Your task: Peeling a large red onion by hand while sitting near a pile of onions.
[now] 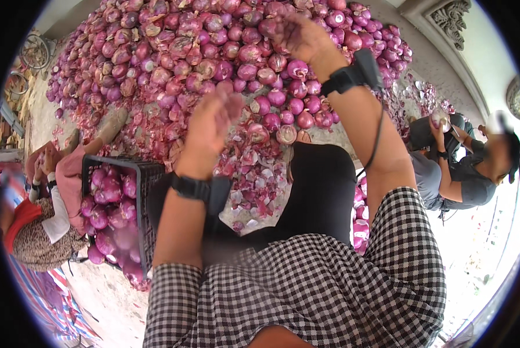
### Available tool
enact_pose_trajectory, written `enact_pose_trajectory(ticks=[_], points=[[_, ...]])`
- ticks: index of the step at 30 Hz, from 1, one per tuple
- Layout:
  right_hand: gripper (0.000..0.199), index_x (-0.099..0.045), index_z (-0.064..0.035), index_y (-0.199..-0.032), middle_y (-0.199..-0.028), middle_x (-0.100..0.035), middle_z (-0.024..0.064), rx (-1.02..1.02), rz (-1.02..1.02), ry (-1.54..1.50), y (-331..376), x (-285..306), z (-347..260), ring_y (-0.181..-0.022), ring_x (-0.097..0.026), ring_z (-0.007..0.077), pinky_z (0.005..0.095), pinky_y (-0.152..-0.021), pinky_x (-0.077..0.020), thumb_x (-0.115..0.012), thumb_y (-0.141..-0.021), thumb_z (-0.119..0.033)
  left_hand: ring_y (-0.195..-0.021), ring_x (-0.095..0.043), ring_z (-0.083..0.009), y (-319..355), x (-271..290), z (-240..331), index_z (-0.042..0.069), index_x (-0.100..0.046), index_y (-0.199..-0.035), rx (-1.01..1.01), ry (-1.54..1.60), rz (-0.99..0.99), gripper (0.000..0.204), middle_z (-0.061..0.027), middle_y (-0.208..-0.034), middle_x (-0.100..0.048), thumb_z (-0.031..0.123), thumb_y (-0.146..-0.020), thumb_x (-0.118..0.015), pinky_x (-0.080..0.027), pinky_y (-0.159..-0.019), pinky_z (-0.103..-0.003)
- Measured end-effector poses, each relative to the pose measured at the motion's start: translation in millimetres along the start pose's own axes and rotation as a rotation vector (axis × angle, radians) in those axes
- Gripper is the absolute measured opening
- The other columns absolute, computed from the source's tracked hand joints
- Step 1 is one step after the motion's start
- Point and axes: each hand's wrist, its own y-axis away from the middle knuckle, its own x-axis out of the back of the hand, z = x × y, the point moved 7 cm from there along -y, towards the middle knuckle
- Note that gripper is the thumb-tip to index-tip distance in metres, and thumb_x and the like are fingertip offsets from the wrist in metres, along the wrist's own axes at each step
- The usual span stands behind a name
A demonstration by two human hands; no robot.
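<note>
Around and beyond the right hand (306, 40) spreads a heap of red onions (248, 54). That hand reaches over the heap, its fingers bent and blurred; whether they pinch an onion, I cannot tell. Nearer the body and to its left, the left hand (206, 119) is over the near part of the heap, fingers also blurred, and I cannot tell whether they close on anything. To the right of the left hand and nearer the body, loose onion skins (254, 185) lie between the person's legs. Left of the left hand and nearer the body stands a black crate (147, 191) holding more onions. Well to the right of the right hand, a co-worker (466, 177) holds a round thing (440, 118).
</note>
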Motion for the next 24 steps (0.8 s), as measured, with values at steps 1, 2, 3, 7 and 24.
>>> enact_pose_trajectory(ticks=[1,2,3,7,24], points=[[0.012,-0.061,-0.0053,-0.089,-0.079,-0.064,0.0055,-0.023,0.074,-0.037,-18.6,23.7,17.8,-0.07,-0.06,0.017,0.032,-0.063,-0.0517,-0.053,-0.091,-0.014,-0.091,-0.062,-0.0212,5.0,22.4,-26.9,0.005,-0.054,-0.119,0.13,-0.027,0.122,0.033,-0.0091,-0.098,-0.065,0.02,-0.091,-0.055,-0.049,-0.082,-0.034],[0.013,-0.062,-0.0046,-0.085,-0.076,-0.063,0.0062,-0.04,0.15,-0.069,-36.8,48.2,36.7,-0.068,-0.059,0.0183,0.0328,-0.064,-0.052,-0.055,-0.09,-0.015,-0.093,-0.061,-0.0211,13.3,37.1,-47.0,0.006,-0.055,-0.12,0.259,-0.053,0.235,0.033,-0.0074,-0.098,-0.064,0.023,-0.092,-0.054,-0.049,-0.083,-0.035],[0.013,-0.061,-0.0051,-0.083,-0.077,-0.064,0.0063,-0.055,0.214,-0.068,-54.9,80.2,55.4,-0.067,-0.06,0.0186,0.0331,-0.062,-0.0519,-0.056,-0.089,-0.015,-0.093,-0.061,-0.0213,13.0,31.4,-53.6,0.006,-0.055,-0.119,0.274,0.02,0.184,0.032,-0.0073,-0.098,-0.064,0.021,-0.091,-0.053,-0.049,-0.082,-0.035],[0.008,-0.059,-0.0066,-0.09,-0.084,-0.064,0.0064,-0.049,0.478,0.1,-97.3,169.6,119.7,-0.068,-0.062,0.0197,0.0323,-0.057,-0.0507,-0.057,-0.088,-0.014,-0.094,-0.061,-0.0227,-1.5,9.1,-21.8,0.007,-0.055,-0.117,0.193,0.049,0.043,0.03,-0.008,-0.099,-0.063,0.018,-0.09,-0.053,-0.049,-0.083,-0.036],[0.079,-0.044,-0.0093,-0.129,-0.12,-0.051,0.0259,0.281,0.613,1.366,-183.3,191.2,164.2,-0.108,-0.048,0.0478,0.0501,-0.091,-0.0449,-0.078,-0.061,-0.03,-0.09,-0.055,-0.0215,-23.7,27.1,-15.4,0.008,-0.059,-0.108,0.306,0.358,0.275,0.023,-0.0078,-0.096,-0.061,0.013,-0.086,-0.056,-0.045,-0.081,-0.034]])
